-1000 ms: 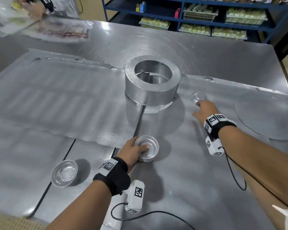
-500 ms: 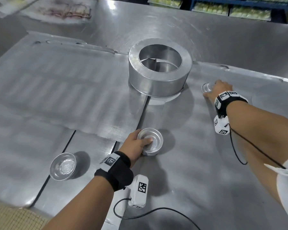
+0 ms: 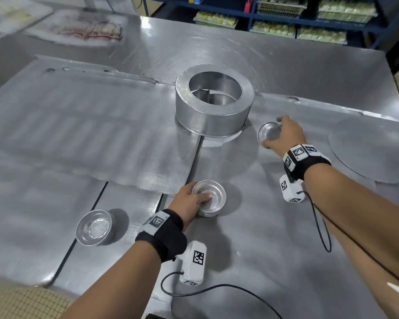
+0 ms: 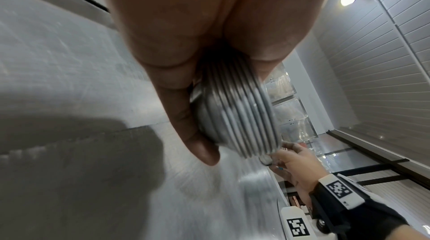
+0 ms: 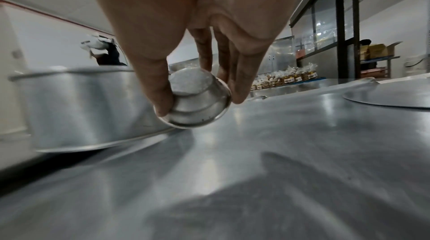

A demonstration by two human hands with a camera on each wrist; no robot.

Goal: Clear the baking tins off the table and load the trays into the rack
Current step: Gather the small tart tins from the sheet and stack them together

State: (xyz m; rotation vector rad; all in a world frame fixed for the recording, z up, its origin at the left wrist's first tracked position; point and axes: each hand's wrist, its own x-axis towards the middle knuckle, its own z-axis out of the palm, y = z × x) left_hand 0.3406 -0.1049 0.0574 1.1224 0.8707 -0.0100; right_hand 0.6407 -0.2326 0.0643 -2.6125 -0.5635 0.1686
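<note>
Stacked small tins [image 3: 209, 199] are gripped at the table's centre by the left hand [image 3: 189, 203], thumb laid inside the top one and fingers curled under the nested rims, probably so that the pile is kept together as one load. At about 1 o'clock from it, a single small tin [image 3: 268, 133] is pinched by the right hand [image 3: 286, 134] between thumb and fingertips, lifted clear of the steel table [image 3: 251, 249] and tilted, presumably to be added to the pile; one more tin [image 3: 93, 227] is left lying at 8 o'clock, and the large ring tin [image 3: 214, 104] at 12 o'clock.

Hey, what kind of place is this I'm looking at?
Most likely a commercial bakery's work area. A steel table holds a large ring mould and small baking tins, and blue shelving behind carries bagged goods.
</note>
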